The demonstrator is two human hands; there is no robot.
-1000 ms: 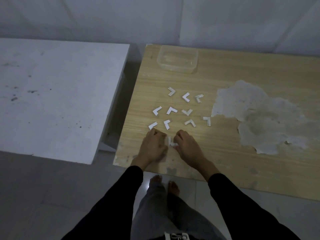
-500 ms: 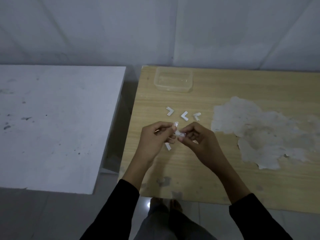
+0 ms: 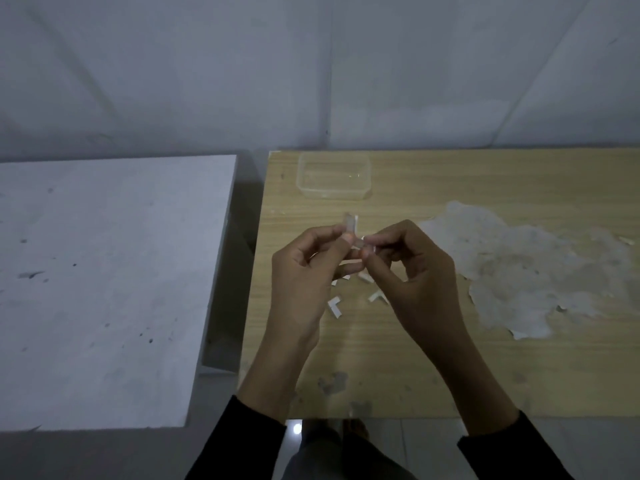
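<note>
- Left hand [image 3: 304, 271]: raised above the table, thumb and forefinger pinching the upright arm of a small white L-shaped piece [image 3: 349, 226]; the other fingers are loosely curled.
- Right hand [image 3: 412, 275]: facing the left, fingertips closed on the lower right end of the same piece, just beside the left thumb.
- Handling, judged: the piece looks very light, thin and fairly stiff. It is small enough to slip or spring out of a pinch, so it is best held by the flat faces of each arm, close to the corner, with modest pressure to avoid bending it.
- Loose white L-shaped pieces [image 3: 335, 306]: scattered on the light wooden table [image 3: 450, 358] directly beneath the hands. They lie flat and would likely need a fingernail under one edge to lift.
- Clear rectangular plastic container [image 3: 334, 195]: at the far left corner of the table, well apart from the hands.
- Pale patch of peeled veneer [image 3: 519, 271]: right of the hands.
- White tabletop [image 3: 104, 271]: left, across a gap.
- Hard to make out: dim light and blur hide whether one piece or two mated pieces are held. The hands cover several loose pieces, and their count cannot be told.
</note>
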